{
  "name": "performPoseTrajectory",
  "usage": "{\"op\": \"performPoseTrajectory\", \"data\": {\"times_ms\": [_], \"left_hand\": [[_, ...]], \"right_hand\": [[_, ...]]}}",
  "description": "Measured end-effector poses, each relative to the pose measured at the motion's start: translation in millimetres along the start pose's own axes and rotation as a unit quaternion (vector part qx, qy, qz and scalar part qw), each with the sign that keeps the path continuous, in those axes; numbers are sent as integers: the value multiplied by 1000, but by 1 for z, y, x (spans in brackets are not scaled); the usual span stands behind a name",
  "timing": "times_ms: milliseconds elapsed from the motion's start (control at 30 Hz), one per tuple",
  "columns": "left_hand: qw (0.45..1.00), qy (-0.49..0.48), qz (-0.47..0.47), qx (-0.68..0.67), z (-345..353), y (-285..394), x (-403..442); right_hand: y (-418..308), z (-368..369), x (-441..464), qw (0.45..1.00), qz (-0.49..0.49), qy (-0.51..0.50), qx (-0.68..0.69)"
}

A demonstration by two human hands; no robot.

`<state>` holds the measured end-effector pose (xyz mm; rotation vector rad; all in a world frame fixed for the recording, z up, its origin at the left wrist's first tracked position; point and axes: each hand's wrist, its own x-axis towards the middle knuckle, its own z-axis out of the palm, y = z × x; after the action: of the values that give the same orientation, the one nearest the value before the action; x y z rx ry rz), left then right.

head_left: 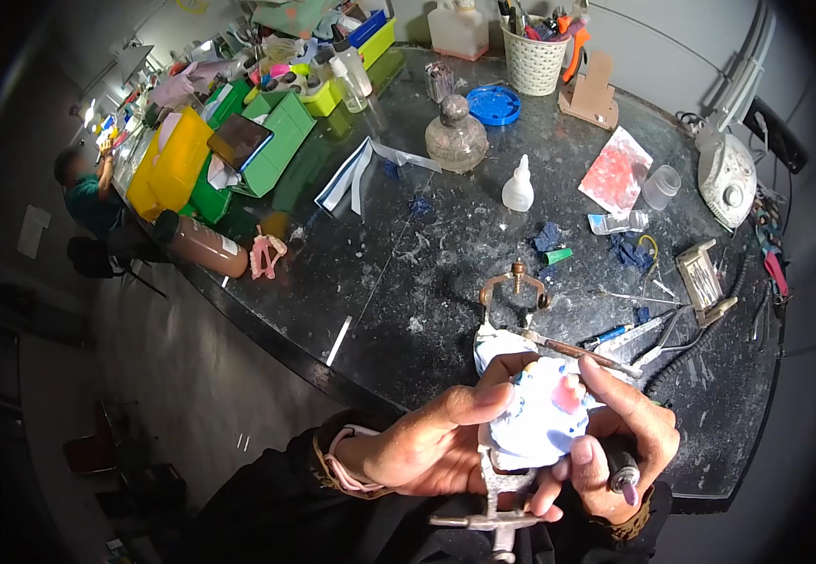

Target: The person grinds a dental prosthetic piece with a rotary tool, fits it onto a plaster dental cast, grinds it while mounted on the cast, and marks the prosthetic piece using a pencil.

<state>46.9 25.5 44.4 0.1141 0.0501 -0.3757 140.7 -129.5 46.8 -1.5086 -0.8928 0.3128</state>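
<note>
My left hand [427, 437] grips a white plaster dental cast [532, 428] from its left side. Pink material and a few tooth shapes show on the upper right of the cast. A metal articulator frame [505, 484] hangs below it, between my hands. My right hand [629, 432] is wrapped round a dark cylindrical handpiece [624, 475] with a small pinkish tip, and its index finger and thumb touch the right side of the cast. Just beyond my hands lie a brass-coloured articulator part [518, 282] and a second white piece [494, 346], partly hidden.
Tools and pliers [666, 338] lie right of my hands. A white dropper bottle [518, 188], a glass jar [456, 136] and a blue dish [494, 106] stand farther back. Left are green bins [279, 141] and a brown bottle [201, 242]. A person [93, 197] is at far left.
</note>
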Motion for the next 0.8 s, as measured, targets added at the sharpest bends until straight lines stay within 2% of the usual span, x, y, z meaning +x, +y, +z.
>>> {"op": "performPoseTrajectory", "data": {"times_ms": [100, 133, 233, 333, 433, 533, 633, 733, 800], "left_hand": [[1000, -29, -4, 2, -6, 1, 1], [998, 22, -29, 58, -6, 3, -1], [996, 26, -39, 70, -6, 4, -2], [996, 40, -31, 73, -3, 2, -2], [996, 24, -41, 72, -4, 3, -1], [997, 24, -31, 66, -5, 2, 0], [998, -59, -9, 25, -11, 0, 4], [993, 22, -45, 106, -3, 4, 0], [992, 39, -36, 117, -1, 3, -1]], "right_hand": [[0, 0, 1, 1000, 2, 12, -18], [0, 0, 1, 999, 2, 19, -35], [-4, -6, 4, 998, 46, -8, -48], [-2, -7, 5, 998, 28, -4, -63], [1, 3, 2, 998, -4, 52, -47], [-1, 3, 1, 998, 14, 54, -33], [-1, -8, 2, 997, 32, 3, -67], [0, -7, 4, 997, 21, 11, -76], [-1, -6, 4, 997, 33, 17, -72]]}}
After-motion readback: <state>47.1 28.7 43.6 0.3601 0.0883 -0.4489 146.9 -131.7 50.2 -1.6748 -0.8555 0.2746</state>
